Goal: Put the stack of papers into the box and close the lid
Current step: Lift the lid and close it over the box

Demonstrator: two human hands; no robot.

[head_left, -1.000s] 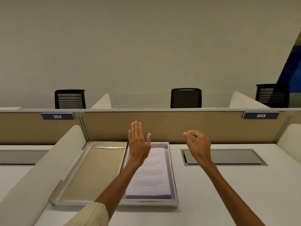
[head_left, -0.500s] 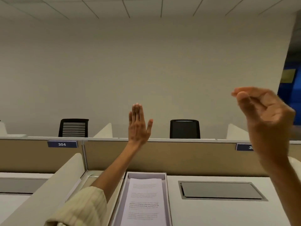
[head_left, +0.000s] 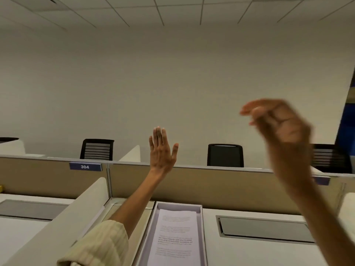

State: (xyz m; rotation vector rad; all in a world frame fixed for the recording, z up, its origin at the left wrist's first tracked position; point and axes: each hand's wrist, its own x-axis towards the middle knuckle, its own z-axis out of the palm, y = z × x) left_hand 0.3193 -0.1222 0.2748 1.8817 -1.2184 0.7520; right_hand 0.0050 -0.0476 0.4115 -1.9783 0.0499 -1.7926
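Nearest the camera, a ribbed cream sleeve covers the left forearm at the bottom edge. Just to its right, the box lies open on the white bench, a shallow tray with pale lilac-grey walls running away from the viewer. The stack of papers sits inside it, lying flat: white sheets with squared edges, the top page showing blocks of faint print and one darker paragraph near the middle. A narrow margin of box floor shows around the far end of the stack. The lid is only partly visible, lying to the left behind the forearm. To the right of the box a grey hatch is set into the bench.

Above these, both hands are raised in the air, well clear of the box. The left hand is spread flat, fingers straight and together, thumb out, holding nothing. The right hand is blurred; its fingers curl loosely toward the thumb, with nothing seen in them.

Beyond runs a tan partition with a blue tag reading 304, then black chairs against a plain wall.
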